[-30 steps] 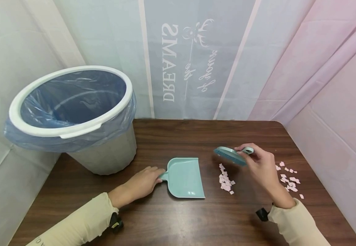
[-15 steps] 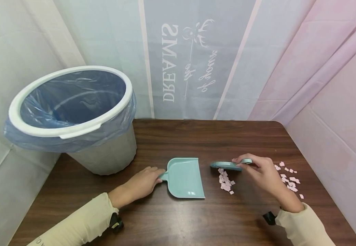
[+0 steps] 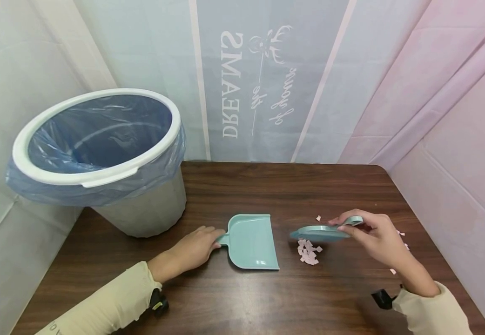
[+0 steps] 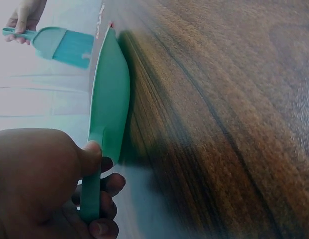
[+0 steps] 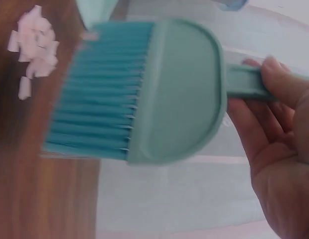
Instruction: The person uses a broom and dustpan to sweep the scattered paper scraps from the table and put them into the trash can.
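Observation:
My left hand grips the short handle of a mint-green dustpan, whose open edge faces right on the table. In the left wrist view, thumb and fingers wrap round the dustpan's handle. My right hand holds a small mint-green hand brush by its handle, with teal bristles toward the table. A small pile of pale pink paper scraps lies just in front of the brush, between it and the dustpan. One stray scrap sits behind the brush.
A large bin with a white rim and a blue liner bag stands at the left. More scraps lie on the right of the wooden table, partly hidden by my right hand. Fabric hangs behind the table.
My right hand has brought the brush down and then toward me and to the right, bunching the paper pile nearer. One scrap now shows behind the brush. Left hand and dustpan stay put.

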Tool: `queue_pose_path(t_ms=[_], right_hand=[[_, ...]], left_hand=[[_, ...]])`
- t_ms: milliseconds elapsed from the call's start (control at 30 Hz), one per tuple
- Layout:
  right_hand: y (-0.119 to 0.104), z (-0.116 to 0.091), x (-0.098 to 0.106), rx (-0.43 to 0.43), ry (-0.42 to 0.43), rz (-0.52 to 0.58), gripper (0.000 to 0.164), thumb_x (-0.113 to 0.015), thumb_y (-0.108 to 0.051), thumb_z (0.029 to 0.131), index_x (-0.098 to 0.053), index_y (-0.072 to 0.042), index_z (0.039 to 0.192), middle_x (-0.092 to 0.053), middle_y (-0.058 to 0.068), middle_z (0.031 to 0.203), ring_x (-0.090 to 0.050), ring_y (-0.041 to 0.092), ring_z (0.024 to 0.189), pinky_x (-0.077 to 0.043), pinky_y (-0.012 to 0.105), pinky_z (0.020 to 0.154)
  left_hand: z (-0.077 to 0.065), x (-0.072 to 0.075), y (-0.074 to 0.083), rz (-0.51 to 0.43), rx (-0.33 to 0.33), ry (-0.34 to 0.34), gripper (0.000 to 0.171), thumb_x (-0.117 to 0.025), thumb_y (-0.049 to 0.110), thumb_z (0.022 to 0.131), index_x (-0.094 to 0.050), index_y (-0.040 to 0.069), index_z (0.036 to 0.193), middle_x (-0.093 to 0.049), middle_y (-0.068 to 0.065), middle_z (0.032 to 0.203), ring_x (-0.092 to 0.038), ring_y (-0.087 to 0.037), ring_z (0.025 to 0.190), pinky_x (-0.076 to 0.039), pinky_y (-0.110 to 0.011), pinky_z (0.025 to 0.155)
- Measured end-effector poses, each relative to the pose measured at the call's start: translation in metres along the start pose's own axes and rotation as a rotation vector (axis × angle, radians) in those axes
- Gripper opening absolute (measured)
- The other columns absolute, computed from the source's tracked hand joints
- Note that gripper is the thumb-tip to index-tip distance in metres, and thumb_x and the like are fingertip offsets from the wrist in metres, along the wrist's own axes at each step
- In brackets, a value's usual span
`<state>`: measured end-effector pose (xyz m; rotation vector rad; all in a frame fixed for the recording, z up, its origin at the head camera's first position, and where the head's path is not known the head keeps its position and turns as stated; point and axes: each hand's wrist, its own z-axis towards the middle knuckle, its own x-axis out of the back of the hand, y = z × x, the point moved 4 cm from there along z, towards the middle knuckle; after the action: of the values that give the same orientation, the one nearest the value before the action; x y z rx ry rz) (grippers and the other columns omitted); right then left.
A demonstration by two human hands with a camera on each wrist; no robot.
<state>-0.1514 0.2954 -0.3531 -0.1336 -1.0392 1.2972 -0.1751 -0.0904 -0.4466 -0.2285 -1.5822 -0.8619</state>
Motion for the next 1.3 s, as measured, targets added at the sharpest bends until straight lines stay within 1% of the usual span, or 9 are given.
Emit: queue_pose_path(t_ms=[267,433,567,767,900,1000,1100,1167,1300], right_hand=[[-0.003,0.0,0.003,-0.119,-0.169,0.079,0.043,-0.068,0.027,0.079,-0.068,-0.008,0.105,-0.077,0.006,0.099,-0.071,0.01,0.079,-0.042,0.022,0.05],[0.002,-0.002,-0.001,-0.154,-0.214,0.115,0.04,-0.065,0.023,0.085,-0.067,-0.011,0.105,-0.076,0.007,0.097,-0.064,0.011,0.065,-0.039,0.024,0.045],[0.006,-0.001,-0.004,-0.161,-0.212,0.11,0.04,-0.065,0.023,0.085,-0.067,-0.012,0.103,-0.076,0.006,0.097,-0.067,0.013,0.068,-0.038,0.023,0.044],[0.01,0.001,-0.004,-0.14,-0.162,0.011,0.044,-0.069,0.023,0.082,-0.067,-0.016,0.102,-0.077,0.001,0.096,-0.063,0.011,0.062,-0.039,0.019,0.047],[0.009,0.003,-0.002,-0.123,-0.099,-0.002,0.043,-0.068,0.027,0.079,-0.068,-0.01,0.103,-0.077,0.004,0.097,-0.07,0.008,0.078,-0.048,0.02,0.054],[0.009,0.004,0.004,-0.11,-0.012,-0.026,0.043,-0.067,0.031,0.077,-0.069,-0.003,0.102,-0.076,0.007,0.097,-0.072,0.007,0.091,-0.052,0.021,0.06],[0.012,0.004,0.01,-0.096,0.096,-0.143,0.042,-0.068,0.031,0.074,-0.07,-0.002,0.101,-0.076,0.008,0.097,-0.07,0.003,0.092,-0.051,0.016,0.064],[0.015,0.004,0.013,-0.099,0.158,-0.254,0.043,-0.072,0.029,0.074,-0.073,-0.005,0.099,-0.076,0.005,0.095,-0.067,-0.004,0.085,-0.046,0.012,0.063],[0.025,0.0,0.015,-0.115,0.218,-0.419,0.044,-0.076,0.025,0.073,-0.075,-0.01,0.099,-0.076,0.004,0.093,-0.058,-0.011,0.078,-0.042,0.008,0.064]], left_hand=[[0.001,0.001,0.001,0.008,-0.009,0.004,0.024,-0.064,0.011,0.1,-0.063,0.006,0.124,-0.065,-0.005,0.103,-0.059,-0.022,0.088,-0.052,-0.039,0.077],[0.002,0.002,0.002,0.015,-0.008,0.004,0.025,-0.064,0.011,0.1,-0.063,0.005,0.125,-0.066,-0.005,0.103,-0.058,-0.021,0.087,-0.052,-0.038,0.077],[0.003,0.002,0.001,0.013,-0.005,0.005,0.024,-0.065,0.011,0.1,-0.063,0.006,0.124,-0.066,-0.005,0.102,-0.057,-0.02,0.085,-0.051,-0.037,0.076],[0.002,0.0,0.001,0.011,0.001,-0.001,0.022,-0.065,0.011,0.1,-0.063,0.007,0.122,-0.065,-0.004,0.101,-0.058,-0.02,0.086,-0.052,-0.038,0.076],[0.001,0.0,0.0,0.008,0.001,-0.001,0.021,-0.065,0.011,0.1,-0.063,0.008,0.121,-0.064,-0.002,0.099,-0.057,-0.02,0.086,-0.051,-0.038,0.075],[0.001,-0.001,0.0,0.009,0.005,0.0,0.022,-0.065,0.012,0.1,-0.063,0.008,0.122,-0.064,-0.002,0.1,-0.057,-0.019,0.085,-0.051,-0.038,0.075],[0.0,-0.001,0.0,0.009,0.016,-0.005,0.023,-0.065,0.013,0.1,-0.063,0.009,0.123,-0.064,-0.001,0.101,-0.057,-0.019,0.086,-0.051,-0.037,0.076],[0.0,-0.002,0.0,0.005,0.023,-0.006,0.023,-0.065,0.013,0.1,-0.063,0.01,0.123,-0.064,-0.001,0.101,-0.057,-0.019,0.087,-0.051,-0.037,0.076],[0.001,-0.001,0.0,-0.003,0.021,-0.009,0.022,-0.065,0.013,0.1,-0.063,0.009,0.122,-0.064,-0.001,0.101,-0.057,-0.019,0.087,-0.051,-0.038,0.076]])
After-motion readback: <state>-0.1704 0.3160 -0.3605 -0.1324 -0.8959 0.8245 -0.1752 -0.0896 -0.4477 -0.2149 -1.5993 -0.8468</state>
